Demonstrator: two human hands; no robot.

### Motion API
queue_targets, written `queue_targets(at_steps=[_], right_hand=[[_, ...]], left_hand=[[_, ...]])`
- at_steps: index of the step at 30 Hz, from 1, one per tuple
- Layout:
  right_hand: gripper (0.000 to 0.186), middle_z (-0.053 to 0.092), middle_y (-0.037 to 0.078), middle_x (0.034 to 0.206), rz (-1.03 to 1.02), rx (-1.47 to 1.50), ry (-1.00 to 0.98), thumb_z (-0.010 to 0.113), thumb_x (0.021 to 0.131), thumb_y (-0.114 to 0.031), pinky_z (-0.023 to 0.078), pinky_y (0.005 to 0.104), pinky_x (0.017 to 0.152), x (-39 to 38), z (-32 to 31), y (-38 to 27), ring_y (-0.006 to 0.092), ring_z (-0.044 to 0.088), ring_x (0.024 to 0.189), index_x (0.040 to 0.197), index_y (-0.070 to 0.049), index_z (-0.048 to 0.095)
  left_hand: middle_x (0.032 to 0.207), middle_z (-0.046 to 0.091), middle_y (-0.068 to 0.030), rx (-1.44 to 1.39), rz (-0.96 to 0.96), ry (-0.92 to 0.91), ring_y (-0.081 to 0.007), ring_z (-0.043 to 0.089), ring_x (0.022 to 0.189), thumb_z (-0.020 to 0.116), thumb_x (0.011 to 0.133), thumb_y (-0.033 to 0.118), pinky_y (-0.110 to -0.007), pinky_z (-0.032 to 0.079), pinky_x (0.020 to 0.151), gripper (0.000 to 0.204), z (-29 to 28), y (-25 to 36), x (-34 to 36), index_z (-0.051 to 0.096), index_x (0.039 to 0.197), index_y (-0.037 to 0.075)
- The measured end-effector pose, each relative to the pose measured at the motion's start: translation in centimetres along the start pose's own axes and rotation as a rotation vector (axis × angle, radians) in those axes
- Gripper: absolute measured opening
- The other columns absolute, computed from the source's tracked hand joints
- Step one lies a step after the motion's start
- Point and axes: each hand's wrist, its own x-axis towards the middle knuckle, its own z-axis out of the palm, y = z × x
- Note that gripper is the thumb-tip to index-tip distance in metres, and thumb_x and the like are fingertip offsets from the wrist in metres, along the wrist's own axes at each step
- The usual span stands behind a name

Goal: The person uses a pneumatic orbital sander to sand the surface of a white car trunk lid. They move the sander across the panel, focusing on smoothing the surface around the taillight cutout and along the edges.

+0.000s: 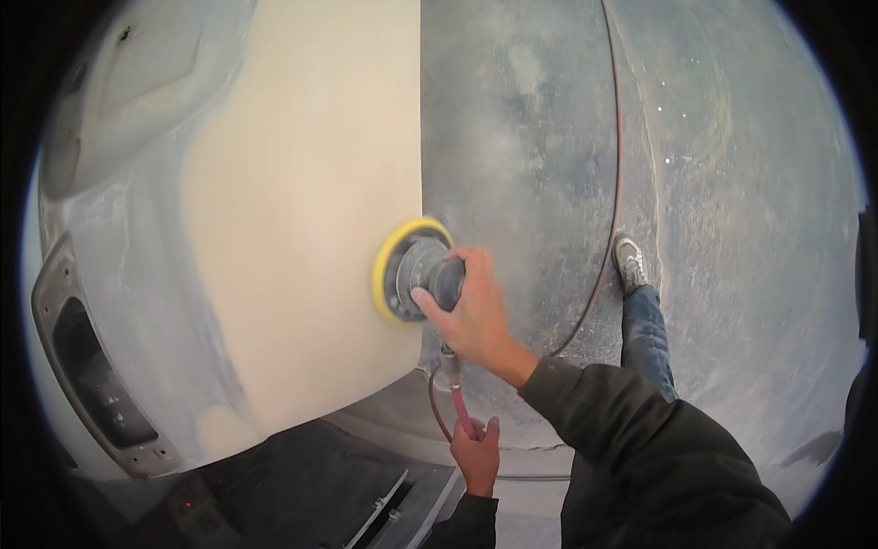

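Observation:
My right hand (477,306) is wrapped round the dark head of an air sander (422,267) with a yellow-rimmed round pad. The pad is tilted against the right edge of a vehicle panel (302,210), which is coated in a large cream-coloured patch with grey around it. Below the sander, my left hand (476,456) is closed on the red air hose (462,412) close to its metal fitting. Part of the pad lies hidden behind the sander's body and my right fingers.
Along the concrete floor (521,119) runs a long thin hose (618,137), passing beside my shoe (630,263). At the panel's left is a recessed dark opening (101,375) with a bare frame. Dark parts with a metal strip (377,512) lie under the lower edge.

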Motion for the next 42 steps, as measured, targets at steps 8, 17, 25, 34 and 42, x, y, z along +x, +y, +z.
queue_targets(at_steps=[8, 17, 25, 34, 42], right_hand=[[0.059, 0.051, 0.018, 0.115, 0.030, 0.072, 0.010, 0.084, 0.082, -0.022, 0.048, 0.0431, 0.087, -12.2, 4.6, 3.9, 0.0339, 0.057, 0.101, 0.124, -0.002, 0.048], [0.060, 0.051, 0.019, 0.118, 0.207, 0.151, 0.014, 0.083, 0.084, -0.024, 0.049, 0.0441, 0.089, -11.0, 4.2, 4.9, 0.0353, 0.059, 0.102, 0.127, -0.003, 0.046], [0.058, 0.052, 0.017, 0.120, 0.154, 0.145, 0.052, 0.082, 0.085, -0.024, 0.050, 0.0455, 0.087, -1.6, 1.1, 1.9, 0.0364, 0.060, 0.099, 0.127, -0.005, 0.046], [0.058, 0.052, 0.018, 0.122, 0.009, 0.068, 0.093, 0.081, 0.084, -0.024, 0.050, 0.0477, 0.088, 11.3, -2.1, -3.5, 0.0404, 0.061, 0.104, 0.127, -0.005, 0.046], [0.057, 0.052, 0.020, 0.116, -0.079, 0.013, 0.190, 0.081, 0.083, -0.023, 0.050, 0.0466, 0.086, 20.0, -4.3, -5.8, 0.0371, 0.059, 0.099, 0.125, -0.004, 0.048]], left_hand=[[0.069, 0.049, 0.0009, 0.084, -0.151, 0.095, -0.0108, 0.046, 0.061, 0.082, 0.083, 0.011, -0.030, 0.041, 0.059, 0.030, -5.0, -12.4, -4.9, 0.053, 0.082, 0.006], [0.067, 0.047, 0.0036, 0.055, -0.156, 0.122, -0.0084, 0.044, 0.060, 0.084, 0.082, 0.010, -0.028, 0.040, 0.057, 0.032, -5.2, -8.9, -5.7, 0.052, 0.081, 0.007], [0.066, 0.043, 0.0058, -0.069, -0.130, 0.045, -0.0052, 0.039, 0.059, 0.084, 0.084, 0.012, -0.025, 0.035, 0.055, 0.031, -1.6, -0.2, -1.8, 0.054, 0.086, 0.006], [0.065, 0.043, 0.0053, -0.054, 0.002, -0.045, -0.0054, 0.039, 0.057, 0.082, 0.087, 0.011, -0.026, 0.035, 0.053, 0.027, 0.7, 13.3, 2.7, 0.057, 0.093, 0.004], [0.061, 0.047, 0.0030, 0.041, 0.030, -0.201, -0.0067, 0.043, 0.054, 0.080, 0.090, 0.016, -0.028, 0.037, 0.052, 0.027, 0.5, 16.7, 1.6, 0.058, 0.100, 0.003]])
